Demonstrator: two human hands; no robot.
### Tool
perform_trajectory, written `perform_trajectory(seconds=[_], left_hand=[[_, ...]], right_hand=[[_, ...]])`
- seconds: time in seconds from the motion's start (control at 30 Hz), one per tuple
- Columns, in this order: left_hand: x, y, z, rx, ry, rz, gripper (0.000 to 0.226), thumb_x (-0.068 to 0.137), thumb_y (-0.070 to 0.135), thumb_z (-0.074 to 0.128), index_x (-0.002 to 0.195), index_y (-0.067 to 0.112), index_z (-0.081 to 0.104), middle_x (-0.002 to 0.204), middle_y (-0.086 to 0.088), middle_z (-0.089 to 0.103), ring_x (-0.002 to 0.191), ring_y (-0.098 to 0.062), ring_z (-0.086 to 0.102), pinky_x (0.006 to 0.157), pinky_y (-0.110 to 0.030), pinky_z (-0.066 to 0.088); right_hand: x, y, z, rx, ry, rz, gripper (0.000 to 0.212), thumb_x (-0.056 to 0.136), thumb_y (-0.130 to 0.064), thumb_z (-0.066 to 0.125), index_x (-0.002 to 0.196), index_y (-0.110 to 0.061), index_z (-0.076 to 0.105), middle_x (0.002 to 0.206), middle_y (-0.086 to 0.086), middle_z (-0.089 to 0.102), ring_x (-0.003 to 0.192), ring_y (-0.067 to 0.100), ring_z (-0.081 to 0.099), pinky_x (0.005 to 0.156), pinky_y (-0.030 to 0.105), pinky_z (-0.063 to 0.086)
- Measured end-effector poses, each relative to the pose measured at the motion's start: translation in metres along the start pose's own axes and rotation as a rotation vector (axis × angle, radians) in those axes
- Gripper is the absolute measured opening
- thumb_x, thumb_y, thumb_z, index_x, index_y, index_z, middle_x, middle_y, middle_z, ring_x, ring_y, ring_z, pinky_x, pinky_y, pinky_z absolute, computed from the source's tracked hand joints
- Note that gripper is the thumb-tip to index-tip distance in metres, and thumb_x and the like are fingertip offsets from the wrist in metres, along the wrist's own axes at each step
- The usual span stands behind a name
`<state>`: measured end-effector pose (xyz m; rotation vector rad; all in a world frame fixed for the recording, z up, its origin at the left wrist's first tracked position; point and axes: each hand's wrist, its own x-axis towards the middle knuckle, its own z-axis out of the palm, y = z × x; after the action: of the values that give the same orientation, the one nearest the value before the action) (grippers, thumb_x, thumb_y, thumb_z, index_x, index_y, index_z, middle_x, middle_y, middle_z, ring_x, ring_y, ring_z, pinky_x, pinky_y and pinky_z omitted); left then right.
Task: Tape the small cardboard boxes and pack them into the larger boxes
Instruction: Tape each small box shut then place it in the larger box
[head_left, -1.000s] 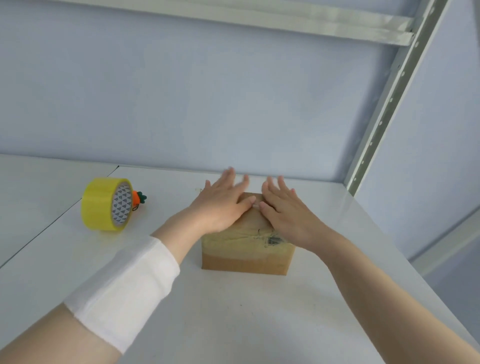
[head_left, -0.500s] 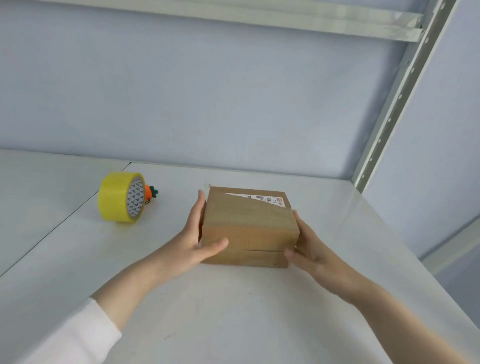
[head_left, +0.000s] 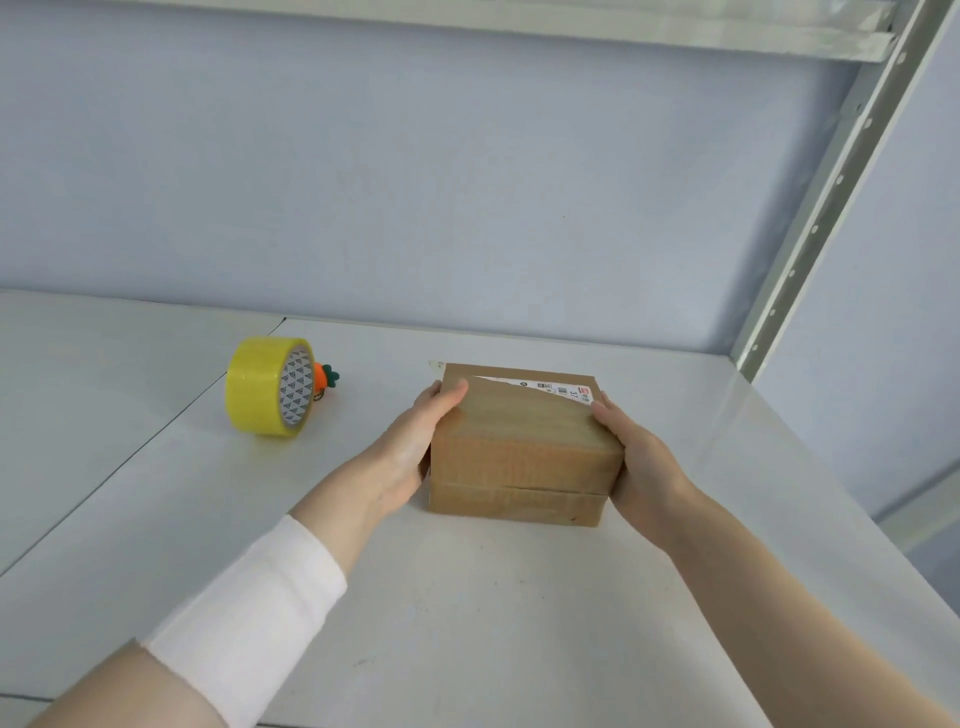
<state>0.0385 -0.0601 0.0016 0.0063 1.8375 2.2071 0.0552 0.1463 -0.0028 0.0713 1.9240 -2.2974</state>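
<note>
The small box, apparently taped already, is being held on the counter, its sides wrapped by the grip of the left hand and right hand, with packing not yet being done.

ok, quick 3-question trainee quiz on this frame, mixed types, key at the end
1. True or false: the yellow tape roll touches the small cardboard box.
2. What does the left hand hold? A: the box's left side. B: the tape roll. C: nothing.
3. Fill in: the orange carrot charm lies right beside the ___.
Key: 1 false, they lie apart. 2 A. 3 tape roll.
</note>
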Motion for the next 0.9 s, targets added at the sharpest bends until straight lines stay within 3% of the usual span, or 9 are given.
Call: perform_trajectory(seconds=[0.1, 0.17, 0.23, 0.3, 0.4, 0.47, 0.57, 0.7, 0.9], left_hand=[[0.001, 0.008, 0.003, 0.046, 0.036, 0.103, 0.045, 0.091, 0.036, 0.054, 0.134, 0.026, 0.045, 0.127, 0.002, 0.06, 0.106, -0.009, 0.062, 0.085, -0.027, 0.052], [-0.005, 0.011, 0.002, 0.14, 0.049, 0.306, 0.05, 0.09, 0.022, 0.058, 0.137, 0.029, 0.04, 0.127, 0.013, 0.058, 0.107, 0.003, 0.059, 0.081, -0.015, 0.05], [-0.014, 0.01, -0.006, 0.358, 0.041, 0.524, 0.064, 0.087, 0.01, 0.063, 0.139, 0.032, 0.033, 0.136, 0.025, 0.042, 0.123, 0.014, 0.041, 0.099, -0.011, 0.037], [-0.02, 0.008, -0.012, 0.608, 0.022, 0.642, 0.061, 0.085, 0.008, 0.065, 0.131, 0.037, 0.039, 0.141, 0.028, 0.035, 0.135, 0.01, 0.024, 0.114, -0.021, 0.023], [-0.021, 0.01, -0.011, 0.8, 0.101, 0.718, 0.035, 0.084, 0.023, 0.066, 0.115, 0.035, 0.054, 0.145, 0.014, 0.038, 0.141, 0.002, 0.014, 0.119, -0.027, 0.006], [-0.015, 0.027, -0.002, 0.864, 0.139, 0.749, 0.032, 0.089, 0.032, 0.057, 0.121, 0.031, 0.055, 0.148, 0.01, 0.034, 0.143, -0.002, 0.008, 0.116, -0.024, -0.002], [0.008, 0.053, 0.015, 1.147, 0.079, 0.674, 0.042, 0.099, 0.034, 0.035, 0.14, 0.028, 0.039, 0.155, 0.004, 0.021, 0.145, -0.008, -0.001, 0.115, -0.027, -0.005], [0.031, 0.05, 0.027, 1.619, -0.063, 0.361, 0.049, 0.102, 0.034, 0.015, 0.15, 0.026, 0.009, 0.159, 0.001, 0.0, 0.145, -0.014, -0.007, 0.118, -0.038, -0.005], [0.038, 0.048, 0.027, 1.686, -0.099, 0.226, 0.052, 0.101, 0.039, 0.011, 0.149, 0.026, -0.005, 0.158, 0.006, -0.007, 0.145, -0.011, -0.007, 0.117, -0.035, -0.008]], right_hand=[[-0.003, -0.006, 0.0, -0.106, -0.022, -0.104, 0.042, 0.095, -0.021, 0.049, 0.135, -0.03, 0.045, 0.122, -0.013, 0.063, 0.107, 0.003, 0.06, 0.084, 0.021, 0.045], [-0.009, -0.009, -0.006, -0.208, -0.03, -0.233, 0.052, 0.094, -0.014, 0.051, 0.141, -0.03, 0.036, 0.131, -0.013, 0.056, 0.117, 0.001, 0.054, 0.091, 0.021, 0.045], [-0.018, -0.011, -0.012, -0.325, -0.08, -0.347, 0.059, 0.094, -0.002, 0.051, 0.143, -0.028, 0.031, 0.138, -0.016, 0.048, 0.126, 0.0, 0.046, 0.098, 0.02, 0.043], [-0.025, -0.013, -0.016, -0.362, -0.074, -0.397, 0.054, 0.094, 0.004, 0.046, 0.135, -0.03, 0.038, 0.139, -0.019, 0.046, 0.128, 0.001, 0.044, 0.099, 0.018, 0.042], [-0.027, -0.025, -0.011, -0.478, 0.07, -0.472, 0.036, 0.097, -0.011, 0.045, 0.124, -0.036, 0.047, 0.132, -0.021, 0.052, 0.124, -0.007, 0.045, 0.105, 0.02, 0.036], [-0.021, -0.04, -0.003, -0.657, 0.134, -0.512, 0.034, 0.099, -0.025, 0.043, 0.132, -0.033, 0.048, 0.14, -0.021, 0.045, 0.129, -0.007, 0.038, 0.108, 0.018, 0.028], [-0.004, -0.059, 0.022, -1.055, 0.024, -0.52, 0.047, 0.101, -0.036, 0.031, 0.146, -0.024, 0.03, 0.154, -0.01, 0.022, 0.142, 0.002, 0.013, 0.105, 0.017, 0.018], [0.011, -0.05, 0.042, -1.594, -0.178, -0.428, 0.054, 0.102, -0.034, 0.014, 0.151, -0.01, 0.007, 0.16, 0.0, -0.002, 0.145, 0.011, -0.008, 0.116, 0.028, -0.002], [0.019, -0.047, 0.038, -1.63, -0.252, -0.334, 0.06, 0.101, -0.04, 0.013, 0.149, -0.009, -0.005, 0.158, 0.0, -0.013, 0.144, 0.01, -0.014, 0.116, 0.028, -0.006]])
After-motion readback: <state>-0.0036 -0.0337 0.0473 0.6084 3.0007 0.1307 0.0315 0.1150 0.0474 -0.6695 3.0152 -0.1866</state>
